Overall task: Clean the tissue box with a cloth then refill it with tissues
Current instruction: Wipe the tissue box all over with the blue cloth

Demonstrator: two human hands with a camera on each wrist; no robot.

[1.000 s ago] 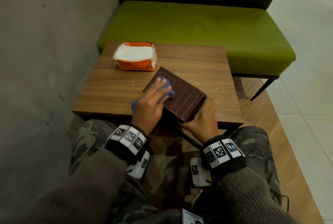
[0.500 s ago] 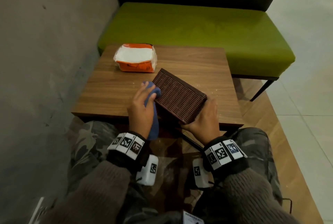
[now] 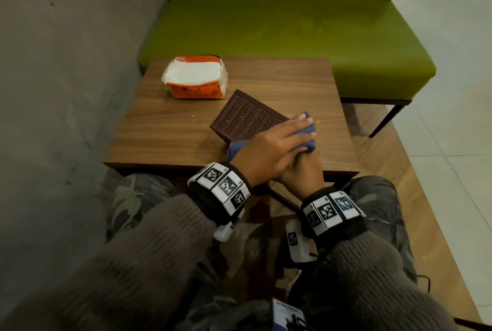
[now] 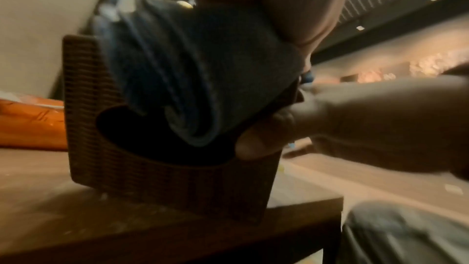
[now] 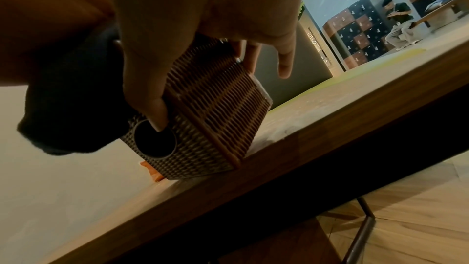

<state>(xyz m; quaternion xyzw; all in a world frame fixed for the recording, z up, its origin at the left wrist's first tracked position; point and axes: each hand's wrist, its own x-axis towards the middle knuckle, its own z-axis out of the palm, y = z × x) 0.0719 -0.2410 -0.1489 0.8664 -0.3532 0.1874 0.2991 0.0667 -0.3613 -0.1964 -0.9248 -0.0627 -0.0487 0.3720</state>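
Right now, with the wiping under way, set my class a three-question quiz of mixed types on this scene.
1. True or false: the tissue box lies flat on the table.
2. Multiple choice: the blue cloth is held by A) the left hand, B) the right hand, C) neither.
3. Fill in: the orange tissue pack sits at the table's far ____ corner.

Key: 1 false, the right hand tilts it up on one edge. 2 A. 3 left.
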